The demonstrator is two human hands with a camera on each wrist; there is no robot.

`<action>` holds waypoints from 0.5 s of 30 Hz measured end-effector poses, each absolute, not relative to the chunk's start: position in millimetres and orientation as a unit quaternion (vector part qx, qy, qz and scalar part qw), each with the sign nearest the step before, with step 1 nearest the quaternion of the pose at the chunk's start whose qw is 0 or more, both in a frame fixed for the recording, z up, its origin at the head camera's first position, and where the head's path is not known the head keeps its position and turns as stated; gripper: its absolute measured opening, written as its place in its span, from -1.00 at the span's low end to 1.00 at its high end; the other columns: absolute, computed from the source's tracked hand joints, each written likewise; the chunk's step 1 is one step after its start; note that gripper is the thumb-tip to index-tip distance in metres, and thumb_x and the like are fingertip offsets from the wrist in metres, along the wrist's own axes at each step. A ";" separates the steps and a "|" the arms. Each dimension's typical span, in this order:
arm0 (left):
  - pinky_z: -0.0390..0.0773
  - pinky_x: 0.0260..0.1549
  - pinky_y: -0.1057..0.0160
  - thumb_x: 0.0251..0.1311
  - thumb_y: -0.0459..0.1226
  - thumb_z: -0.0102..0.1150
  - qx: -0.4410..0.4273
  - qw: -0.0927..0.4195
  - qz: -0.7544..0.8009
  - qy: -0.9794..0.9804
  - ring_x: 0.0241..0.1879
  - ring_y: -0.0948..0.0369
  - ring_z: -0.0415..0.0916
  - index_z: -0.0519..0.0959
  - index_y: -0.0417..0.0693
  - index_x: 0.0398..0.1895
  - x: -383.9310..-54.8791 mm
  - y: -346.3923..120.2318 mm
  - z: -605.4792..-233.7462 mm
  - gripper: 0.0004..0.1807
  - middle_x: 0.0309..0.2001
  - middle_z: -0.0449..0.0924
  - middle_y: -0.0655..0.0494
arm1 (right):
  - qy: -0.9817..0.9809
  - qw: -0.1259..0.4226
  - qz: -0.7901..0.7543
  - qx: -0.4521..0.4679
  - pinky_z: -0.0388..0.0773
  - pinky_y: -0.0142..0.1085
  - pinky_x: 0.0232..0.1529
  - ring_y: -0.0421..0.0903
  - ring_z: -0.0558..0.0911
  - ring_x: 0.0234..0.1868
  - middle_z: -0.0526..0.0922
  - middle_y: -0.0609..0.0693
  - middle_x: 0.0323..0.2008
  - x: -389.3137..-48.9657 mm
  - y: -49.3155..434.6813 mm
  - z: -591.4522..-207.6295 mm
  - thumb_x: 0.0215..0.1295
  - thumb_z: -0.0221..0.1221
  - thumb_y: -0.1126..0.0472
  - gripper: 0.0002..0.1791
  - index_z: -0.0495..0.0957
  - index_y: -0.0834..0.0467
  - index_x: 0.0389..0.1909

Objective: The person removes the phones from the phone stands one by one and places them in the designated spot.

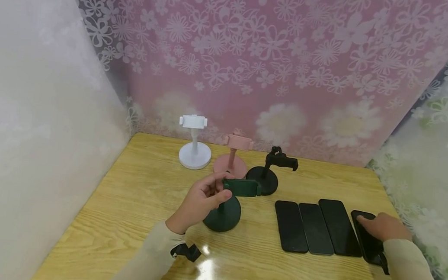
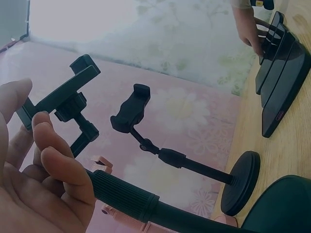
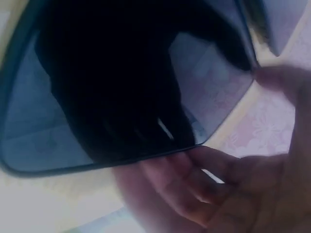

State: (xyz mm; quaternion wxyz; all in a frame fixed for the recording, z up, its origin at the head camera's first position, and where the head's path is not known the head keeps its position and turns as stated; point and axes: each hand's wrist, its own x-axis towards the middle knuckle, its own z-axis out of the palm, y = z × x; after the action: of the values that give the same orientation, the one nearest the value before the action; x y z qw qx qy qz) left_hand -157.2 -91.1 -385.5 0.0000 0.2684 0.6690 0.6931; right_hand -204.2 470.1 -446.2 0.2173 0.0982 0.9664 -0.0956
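Note:
With its thumb and fingers, my left hand [image 1: 197,201] holds one end of the clamp head of a dark green phone stand [image 1: 242,188]. The stand's round base rests on the table. In the left wrist view, fingers [image 2: 65,167] curl at the end of the clamp, whose cradle is tilted and has no phone in it. At the far right, my right hand [image 1: 389,228] grips the rightmost black phone [image 1: 368,246] of a row. The right wrist view shows the thumb at one edge of that phone [image 3: 97,111] and curled fingers along another; its glossy screen reflects the hand.
Several dark phones, among them one [image 1: 291,227] at the left end, lie side by side on the wooden table [image 1: 126,194]. Behind the green stand are a white stand [image 1: 194,155], a pink stand [image 1: 239,142] and a black stand [image 1: 262,180]. A flowered curtain [image 1: 232,71] hangs behind.

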 end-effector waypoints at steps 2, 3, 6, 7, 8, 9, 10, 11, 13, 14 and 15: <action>0.38 -0.50 0.32 0.44 -0.03 0.26 0.267 0.002 0.693 0.670 -0.54 0.22 0.27 0.56 0.11 0.31 -156.9 -91.4 -384.6 -0.56 -0.31 0.40 0.03 | 0.965 0.231 -0.085 0.089 0.57 0.19 -0.30 0.30 0.66 -0.30 0.59 0.56 -0.11 -206.9 466.9 -445.2 0.33 -0.14 -0.62 0.25 0.41 0.66 0.15; 0.37 -0.50 0.32 0.44 -0.02 0.26 0.268 0.002 0.692 0.670 -0.54 0.22 0.26 0.56 0.12 0.31 -156.8 -91.3 -384.2 -0.56 -0.31 0.40 0.03 | 0.965 0.237 -0.079 0.084 0.57 0.20 -0.29 0.30 0.66 -0.30 0.61 0.54 -0.14 -207.9 464.9 -444.7 0.32 -0.15 -0.64 0.26 0.44 0.65 0.12; 0.36 -0.51 0.32 0.45 -0.02 0.25 0.272 0.004 0.695 0.665 -0.55 0.23 0.25 0.56 0.11 0.31 -156.4 -90.9 -382.8 -0.56 -0.31 0.40 0.02 | 0.965 0.244 -0.063 0.072 0.57 0.21 -0.26 0.26 0.66 -0.33 0.63 0.49 -0.24 -209.1 459.1 -444.0 0.31 -0.12 -0.63 0.22 0.53 0.61 0.02; 0.36 -0.51 0.32 0.45 -0.02 0.25 0.274 0.004 0.697 0.663 -0.55 0.23 0.25 0.56 0.09 0.31 -156.2 -90.6 -382.1 -0.56 -0.32 0.39 0.02 | 0.965 0.247 -0.055 0.071 0.57 0.25 -0.21 0.30 0.67 -0.30 0.61 0.54 -0.18 -210.3 457.7 -442.8 0.32 -0.13 -0.63 0.24 0.51 0.64 0.06; 0.35 -0.51 0.33 0.45 -0.03 0.25 0.275 0.005 0.699 0.660 -0.55 0.24 0.24 0.56 0.08 0.31 -156.1 -90.4 -381.6 -0.56 -0.32 0.39 0.02 | 0.966 0.245 -0.053 0.070 0.57 0.26 -0.20 0.30 0.67 -0.30 0.61 0.54 -0.19 -211.1 456.2 -441.7 0.34 -0.14 -0.62 0.22 0.52 0.63 0.05; 0.35 -0.51 0.33 0.46 -0.04 0.25 0.276 0.004 0.701 0.657 -0.55 0.24 0.24 0.55 0.06 0.31 -156.0 -90.2 -381.4 -0.56 -0.32 0.39 0.03 | 0.966 0.241 -0.053 0.075 0.57 0.26 -0.20 0.31 0.66 -0.29 0.60 0.55 -0.18 -212.6 455.3 -441.1 0.34 -0.15 -0.62 0.24 0.50 0.64 0.06; 0.35 -0.51 0.33 0.46 -0.05 0.25 0.276 0.004 0.704 0.655 -0.55 0.25 0.24 0.55 0.03 0.32 -155.8 -90.2 -381.3 -0.55 -0.32 0.39 0.03 | 0.967 0.236 -0.054 0.078 0.57 0.24 -0.21 0.30 0.66 -0.30 0.60 0.55 -0.18 -214.1 454.5 -440.2 0.34 -0.17 -0.63 0.24 0.51 0.64 0.06; 0.35 -0.50 0.33 0.46 -0.06 0.24 0.277 0.004 0.705 0.653 -0.55 0.25 0.24 0.54 0.01 0.32 -155.8 -90.0 -381.3 -0.55 -0.32 0.39 0.03 | 0.968 0.231 -0.055 0.082 0.57 0.24 -0.22 0.28 0.65 -0.32 0.61 0.53 -0.20 -215.7 454.0 -439.6 0.34 -0.20 -0.64 0.25 0.51 0.63 0.06; 0.35 -0.50 0.33 0.47 -0.09 0.24 0.277 0.002 0.709 0.649 -0.55 0.25 0.24 0.53 -0.04 0.33 -155.5 -89.6 -381.2 -0.55 -0.32 0.39 0.04 | 0.969 0.217 -0.067 0.091 0.56 0.18 -0.29 0.23 0.64 -0.37 0.60 0.55 -0.18 -217.3 453.0 -439.1 0.36 -0.28 -0.64 0.25 0.53 0.60 0.05; 0.35 -0.50 0.33 0.47 -0.10 0.24 0.276 0.002 0.710 0.648 -0.55 0.25 0.24 0.53 -0.05 0.33 -155.5 -89.5 -381.5 -0.55 -0.33 0.39 0.05 | 0.970 0.212 -0.075 0.094 0.55 0.15 -0.31 0.22 0.63 -0.38 0.59 0.57 -0.16 -217.4 452.8 -439.3 0.37 -0.34 -0.64 0.26 0.53 0.59 0.06; 0.35 -0.50 0.33 0.48 -0.11 0.24 0.276 0.002 0.710 0.648 -0.55 0.25 0.24 0.53 -0.06 0.33 -155.5 -89.4 -381.8 -0.55 -0.33 0.39 0.05 | 0.970 0.207 -0.081 0.094 0.55 0.11 -0.33 0.23 0.64 -0.36 0.57 0.60 -0.11 -216.9 452.8 -440.0 0.39 -0.41 -0.62 0.26 0.51 0.60 0.09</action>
State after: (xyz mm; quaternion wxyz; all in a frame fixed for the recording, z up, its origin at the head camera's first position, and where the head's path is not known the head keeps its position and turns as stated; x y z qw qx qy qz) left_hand -155.5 -89.4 -381.8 0.0021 0.2760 0.6477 0.7102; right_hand -216.9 452.8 -440.0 0.2071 0.0940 0.9704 -0.0809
